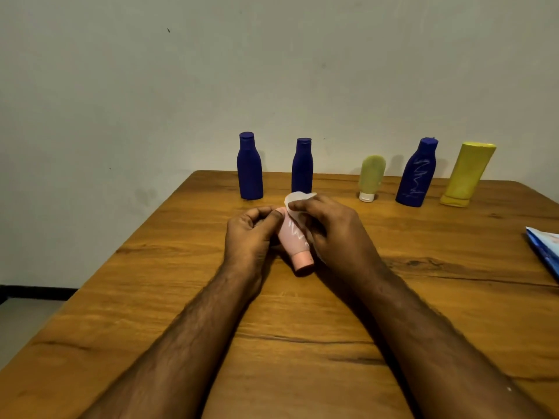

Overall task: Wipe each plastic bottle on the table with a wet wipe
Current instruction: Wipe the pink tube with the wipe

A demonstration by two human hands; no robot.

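Left hand (251, 234) fingers grip the small pink plastic bottle (295, 241) (cap toward the person); right hand (328, 229) fingers pinch a white wet wipe (298, 198) against it.

A plain room, likely a home: a wooden bench (181, 297) against a bare wall (272, 71), toiletry bottles (250, 167) lined along the bench's far edge.

Small pink plastic tube bottle (295, 240) lies mid wooden table (151, 297), cap toward the person, between left hand (249, 234) and right hand (332, 231) with white wet wipe (298, 198). Behind, a row along the far edge: dark blue plastic bottle (250, 167) leftmost, second blue bottle (302, 167), small pale green tube (370, 178), scribbled blue bottle (417, 175), yellow tube (465, 175) rightmost. Blue wipes packet (544, 249) at right edge.
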